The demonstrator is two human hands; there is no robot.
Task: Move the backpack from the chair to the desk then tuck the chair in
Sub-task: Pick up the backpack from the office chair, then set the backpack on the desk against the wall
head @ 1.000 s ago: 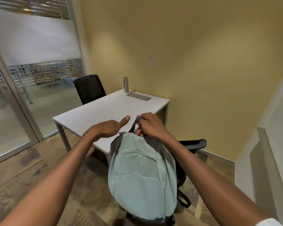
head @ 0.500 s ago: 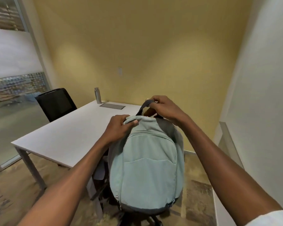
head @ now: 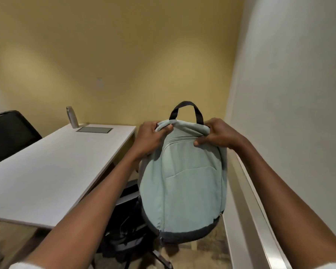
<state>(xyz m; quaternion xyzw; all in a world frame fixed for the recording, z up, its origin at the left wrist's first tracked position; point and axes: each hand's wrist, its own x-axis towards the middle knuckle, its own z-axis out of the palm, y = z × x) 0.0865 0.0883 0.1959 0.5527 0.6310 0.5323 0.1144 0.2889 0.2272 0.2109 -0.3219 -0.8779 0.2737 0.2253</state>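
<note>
A pale green backpack point(head: 184, 183) with a dark base and a dark top handle hangs upright in the air, just right of the white desk point(head: 47, 166). My left hand point(head: 151, 138) grips its top left corner and my right hand point(head: 217, 136) grips its top right corner. The handle loop stands free between them. Below the bag, the black office chair point(head: 124, 220) is partly hidden by my left arm and the backpack; its seat and wheeled base show near the desk's right edge.
A metal bottle point(head: 72, 117) and a grey inset panel point(head: 94, 129) sit at the desk's far end. A second black chair point(head: 10, 133) stands beyond the desk on the left. A white wall with a ledge point(head: 254, 210) runs close on the right.
My right hand left the handle and took the bag's top right corner. The left hand went from open to gripping the top left. The bag rose, and the view turned right.
</note>
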